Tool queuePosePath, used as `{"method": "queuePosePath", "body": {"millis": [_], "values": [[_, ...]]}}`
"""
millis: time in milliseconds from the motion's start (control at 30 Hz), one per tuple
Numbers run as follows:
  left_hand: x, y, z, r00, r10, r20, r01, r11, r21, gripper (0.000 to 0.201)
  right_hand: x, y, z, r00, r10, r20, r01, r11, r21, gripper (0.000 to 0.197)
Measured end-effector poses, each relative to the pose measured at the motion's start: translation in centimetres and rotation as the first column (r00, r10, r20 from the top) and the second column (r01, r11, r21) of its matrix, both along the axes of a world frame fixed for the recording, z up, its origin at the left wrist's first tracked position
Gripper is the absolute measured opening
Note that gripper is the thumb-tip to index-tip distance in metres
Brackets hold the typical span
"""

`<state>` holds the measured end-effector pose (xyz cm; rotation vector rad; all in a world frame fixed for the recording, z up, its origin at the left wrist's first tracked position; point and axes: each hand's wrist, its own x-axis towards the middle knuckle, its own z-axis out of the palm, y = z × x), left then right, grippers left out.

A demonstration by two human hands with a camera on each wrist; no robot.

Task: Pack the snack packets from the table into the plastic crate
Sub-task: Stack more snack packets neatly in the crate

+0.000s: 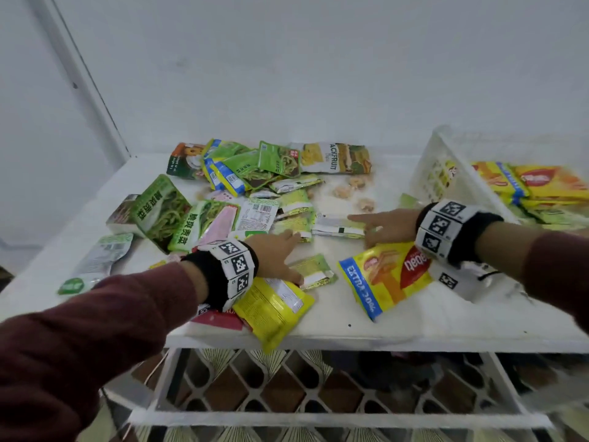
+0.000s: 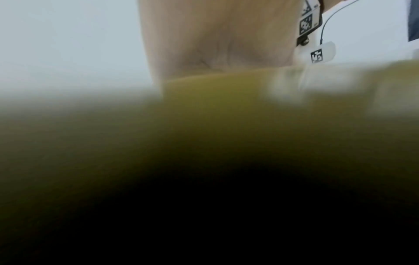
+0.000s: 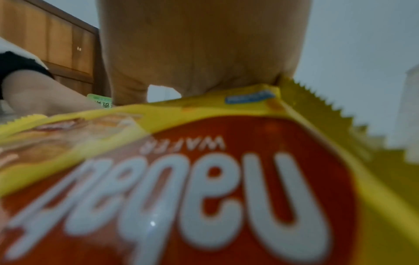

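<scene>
The head view looks forward and down from above both hands onto the desk (image 1: pixel 366 317), while each wrist view sits low under its palm, nearly against a packet, the right one facing across the yellow wafer packet (image 3: pixel 226 179) that the head view shares just below the right hand (image 1: pixel 390 225).
</scene>
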<state>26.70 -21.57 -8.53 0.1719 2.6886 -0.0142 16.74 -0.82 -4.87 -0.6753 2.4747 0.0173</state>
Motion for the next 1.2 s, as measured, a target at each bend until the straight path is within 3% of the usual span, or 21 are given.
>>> {"method": "queuePosePath", "body": {"millis": [167, 267, 367, 533, 733, 867, 967, 1067, 1200], "values": [[-0.6, 0.2, -0.1, 0.995, 0.098, -0.011, -0.097, 0.992, 0.082, 0.121, -0.7, -0.7, -1.0, 1.000, 0.006, -0.022, -0.004, 0.996, 0.085, 0.084], [-1.2, 0.5, -0.1, 0.991, 0.130, 0.001, -0.130, 0.989, 0.065, 0.126, -0.9, -0.9, -1.5, 0.998, 0.035, -0.043, -0.031, 0.995, 0.095, 0.090], [-1.7, 0.8, 0.0, 0.990, 0.139, 0.000, -0.139, 0.989, 0.058, 0.121, -1.0, -1.0, -1.7, 0.993, 0.088, -0.078, -0.077, 0.987, 0.140, 0.087], [-2.0, 1.4, 0.2, 0.997, 0.074, -0.004, -0.074, 0.997, -0.024, 0.081, -1.4, -0.7, -1.0, 0.991, 0.126, -0.046, -0.121, 0.986, 0.113, 0.079], [-1.8, 1.5, 0.4, 0.999, 0.026, 0.032, -0.026, 1.000, -0.005, 0.087, -2.0, 0.1, -1.0, 0.994, 0.103, 0.031, -0.106, 0.987, 0.122, 0.111], [-2.0, 2.1, -0.1, 0.999, 0.034, 0.030, -0.032, 0.999, -0.044, 0.092, -0.9, -0.3, -2.2, 0.986, 0.163, 0.026, -0.165, 0.963, 0.211, 0.118], [-2.2, 2.1, 0.1, 0.999, 0.040, -0.023, -0.041, 0.998, -0.050, 0.073, -0.3, -0.5, -2.2, 0.978, 0.205, -0.044, -0.194, 0.963, 0.189, 0.111], [-2.4, 1.9, 0.4, 0.994, 0.070, -0.079, -0.072, 0.997, -0.020, 0.053, -0.7, -0.8, -1.9, 0.969, 0.222, -0.113, -0.208, 0.970, 0.125, 0.087], [-2.5, 2.0, 0.5, 0.990, 0.098, -0.099, -0.097, 0.995, 0.008, 0.049, -1.0, -1.3, -1.8, 0.960, 0.233, -0.157, -0.223, 0.972, 0.079, 0.070]]}}
